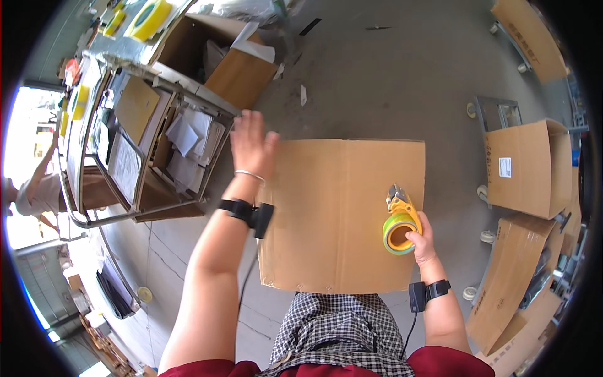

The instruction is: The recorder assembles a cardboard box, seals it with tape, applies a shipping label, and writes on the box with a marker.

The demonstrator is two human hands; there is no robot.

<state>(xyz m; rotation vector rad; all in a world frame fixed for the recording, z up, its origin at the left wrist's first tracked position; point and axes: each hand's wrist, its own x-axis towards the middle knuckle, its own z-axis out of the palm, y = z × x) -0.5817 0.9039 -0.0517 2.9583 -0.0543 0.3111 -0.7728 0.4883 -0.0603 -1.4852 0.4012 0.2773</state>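
Observation:
In front of me stands a cardboard box (326,213), its flat top showing a seam down the middle. My left hand (252,146) is at the box's far left corner, fingers stretched out, holding nothing; whether the palm touches the cardboard I cannot tell. Over the right side of the box, my right hand (424,240) grips a yellow tape dispenser (411,210) loaded with a roll of yellow-green tape (387,234). The metal cutting end of the dispenser points away from me. Most fingers of this hand are hidden behind the roll.
A metal cart (135,207) with papers stands at the left, with tape rolls (149,20) on a surface beyond it. An open carton (242,75) sits there too. More cartons (521,166) and wheeled trolleys line the right. A person (38,188) is at the far left.

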